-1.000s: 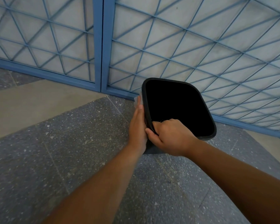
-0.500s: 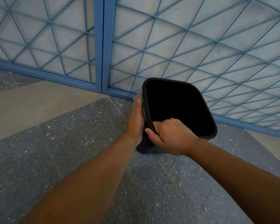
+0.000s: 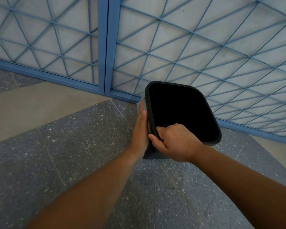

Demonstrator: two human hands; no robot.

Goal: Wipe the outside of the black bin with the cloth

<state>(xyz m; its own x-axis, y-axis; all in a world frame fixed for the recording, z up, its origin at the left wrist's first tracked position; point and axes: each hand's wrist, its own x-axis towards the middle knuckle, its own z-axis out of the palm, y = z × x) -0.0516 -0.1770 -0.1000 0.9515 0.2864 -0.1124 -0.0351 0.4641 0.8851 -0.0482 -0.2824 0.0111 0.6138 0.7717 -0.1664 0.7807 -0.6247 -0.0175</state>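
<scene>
My left hand lies flat, pressing the cloth on the bin's left wall; it has slid back down from the far corner, so that side gets wiped again; my right hand grips the bin's near rim, steadying it on the floor by the gate.

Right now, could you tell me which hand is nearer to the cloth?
Left. The left hand presses flat on the cloth against the black bin wall; the right hand grips the near rim, beside it.
</scene>
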